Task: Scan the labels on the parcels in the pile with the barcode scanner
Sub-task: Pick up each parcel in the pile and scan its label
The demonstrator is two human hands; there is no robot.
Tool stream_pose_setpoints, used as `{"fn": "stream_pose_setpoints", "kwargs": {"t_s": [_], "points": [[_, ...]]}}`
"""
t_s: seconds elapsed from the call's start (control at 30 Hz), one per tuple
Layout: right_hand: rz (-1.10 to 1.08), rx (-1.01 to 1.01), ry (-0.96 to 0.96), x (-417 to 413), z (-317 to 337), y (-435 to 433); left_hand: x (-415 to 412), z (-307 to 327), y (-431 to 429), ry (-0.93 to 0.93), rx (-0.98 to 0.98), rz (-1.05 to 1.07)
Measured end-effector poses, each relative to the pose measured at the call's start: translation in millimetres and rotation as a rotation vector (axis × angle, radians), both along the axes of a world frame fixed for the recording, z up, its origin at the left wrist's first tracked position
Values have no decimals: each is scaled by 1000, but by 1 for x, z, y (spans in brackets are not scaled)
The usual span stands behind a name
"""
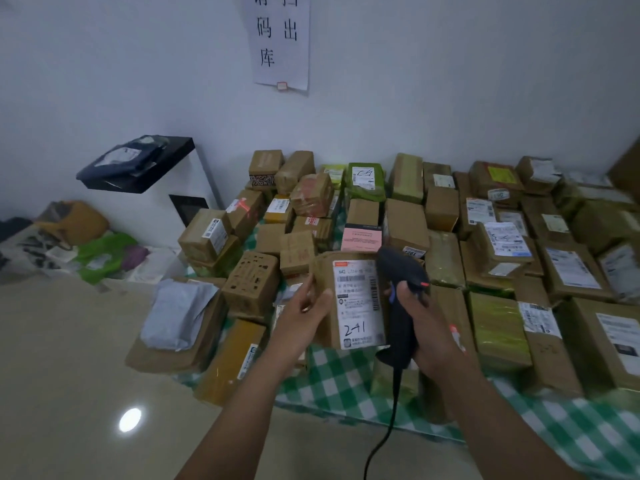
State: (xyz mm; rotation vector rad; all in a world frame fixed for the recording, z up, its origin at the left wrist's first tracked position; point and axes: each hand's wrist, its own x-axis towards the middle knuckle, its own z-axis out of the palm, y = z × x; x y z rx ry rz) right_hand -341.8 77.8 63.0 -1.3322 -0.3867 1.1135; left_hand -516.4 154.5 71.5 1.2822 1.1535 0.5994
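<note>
My left hand (304, 315) grips the left edge of a brown cardboard parcel (325, 271) and holds it up, its white label (358, 303) marked "241" facing me. Just right of the label, my right hand (424, 325) grips the handle of a black corded barcode scanner (400, 271), whose head points away toward the pile. A red scan mark falls on a box (244, 209) at the pile's far left. The pile of parcels (443, 209) covers a green checked cloth (332, 375) on the floor.
A white machine with a black top tray (138, 166) holding dark bags stands against the wall on the left. Soft bags in green, purple and tan (104, 251) lie beside it. A paper sign (278, 39) hangs on the wall. Bare shiny floor lies at the lower left.
</note>
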Motion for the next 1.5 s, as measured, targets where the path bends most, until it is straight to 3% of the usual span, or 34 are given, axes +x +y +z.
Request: {"fn": "stream_pose_setpoints", "kwargs": {"t_s": [0.1, 0.27, 0.37, 0.77, 1.33, 1.5], "points": [[23, -29, -105, -2, 11, -3, -2, -1, 2, 40, -13, -69], [149, -59, -345, 3, 23, -8, -9, -18, 14, 68, 117, 79], [226, -48, -417, 5, 29, -13, -15, -24, 21, 186, 231, 204], [412, -159, -461, 8, 39, -22, -26, -36, 37, 326, 265, 220], [422, -145, -459, -2, 44, -19, -32, -40, 34, 331, 273, 172], [331, -158, -409, 5, 38, -22, -27, -53, 33, 259, 174, 29]]}}
